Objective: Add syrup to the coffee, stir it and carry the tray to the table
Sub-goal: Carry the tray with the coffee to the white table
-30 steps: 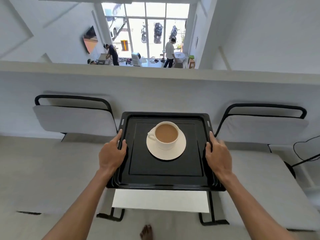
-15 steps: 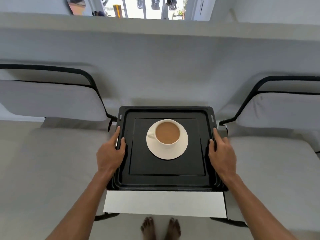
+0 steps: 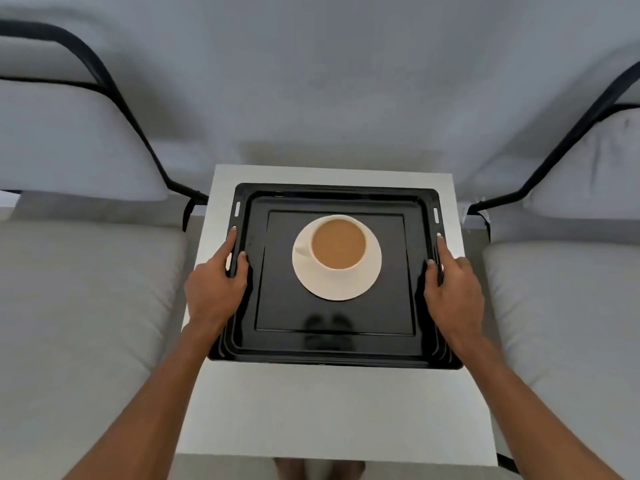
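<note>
Two pale cushioned seats with black frames flanked the scene, one seat (image 3: 79,306) on the left and the other seat (image 3: 568,306) on the right, both well apart from the cup. Between them stood a small white table (image 3: 332,410) against a pale wall. A black tray (image 3: 332,344) lay over the far half of the table, apparently resting on it or just above; contact could not be confirmed. The left hand (image 3: 214,289) grasped the tray's left rim, thumb inside and fingers along the outer edge. The right hand (image 3: 453,292) gripped the right rim the same way. On the tray sat a white saucer (image 3: 337,285) carrying a white cup (image 3: 337,244) of milky brown coffee, level and unspilled. No syrup or spoon was visible, so those steps seemed done. Judging by this, only letting go of the tray remained. Nothing on the table blocked it.
</note>
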{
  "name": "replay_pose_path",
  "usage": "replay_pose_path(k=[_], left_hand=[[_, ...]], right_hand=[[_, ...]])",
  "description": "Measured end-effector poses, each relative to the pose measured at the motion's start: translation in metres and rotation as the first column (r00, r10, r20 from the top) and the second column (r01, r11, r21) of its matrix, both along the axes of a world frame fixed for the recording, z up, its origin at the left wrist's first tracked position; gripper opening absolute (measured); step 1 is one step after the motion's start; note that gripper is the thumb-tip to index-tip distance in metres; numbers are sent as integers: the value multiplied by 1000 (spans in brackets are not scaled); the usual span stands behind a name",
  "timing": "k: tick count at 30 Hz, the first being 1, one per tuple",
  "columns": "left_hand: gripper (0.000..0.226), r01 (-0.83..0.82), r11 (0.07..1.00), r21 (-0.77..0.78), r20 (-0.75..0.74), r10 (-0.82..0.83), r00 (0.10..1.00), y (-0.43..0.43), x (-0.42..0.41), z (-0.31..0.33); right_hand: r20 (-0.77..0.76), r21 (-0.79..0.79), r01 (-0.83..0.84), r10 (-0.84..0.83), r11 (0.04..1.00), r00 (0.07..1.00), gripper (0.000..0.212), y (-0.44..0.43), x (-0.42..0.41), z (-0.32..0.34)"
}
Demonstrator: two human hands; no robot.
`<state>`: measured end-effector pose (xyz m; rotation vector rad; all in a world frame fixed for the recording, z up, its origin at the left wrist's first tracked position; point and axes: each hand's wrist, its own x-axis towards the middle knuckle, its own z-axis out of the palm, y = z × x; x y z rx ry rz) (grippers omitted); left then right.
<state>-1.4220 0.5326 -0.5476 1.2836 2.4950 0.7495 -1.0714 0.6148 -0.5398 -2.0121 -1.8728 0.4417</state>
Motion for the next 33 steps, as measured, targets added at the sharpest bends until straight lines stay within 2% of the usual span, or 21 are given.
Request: replay_pose_path(k=[12, 33], left_hand=[[48, 20, 999, -39, -85, -23, 996, 14, -3, -48], [47, 39, 999, -24, -79, -40, 996, 28, 5, -69]], right_hand=[[-8, 12, 31, -31, 999, 999, 50, 10, 0, -59], [34, 26, 29, -30, 999, 999, 49, 24, 2, -77]])
